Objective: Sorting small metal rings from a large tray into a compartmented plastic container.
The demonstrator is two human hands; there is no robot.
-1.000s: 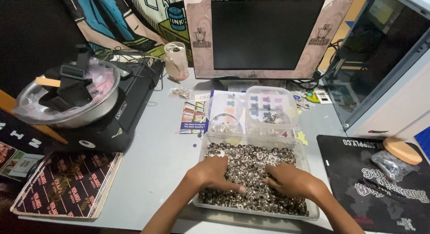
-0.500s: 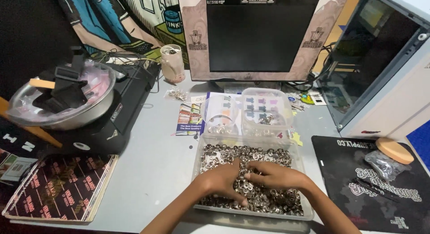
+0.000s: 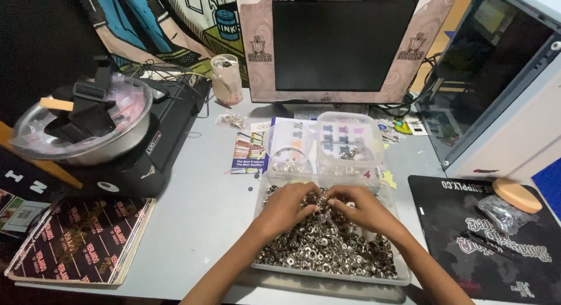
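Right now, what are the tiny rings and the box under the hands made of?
The small rings look like shiny silver metal: they glint. The tray holding them seems clear plastic, see-through at its rim. Left hand and right hand dig in the pile.

I see a grey desk point(image 3: 198, 217); on it a clear tray of metal rings point(image 3: 327, 246), two small clear tubs point(image 3: 327, 142), a monitor point(image 3: 339, 45), a black mat point(image 3: 485, 235), a stack of dark booklets point(image 3: 82, 241).
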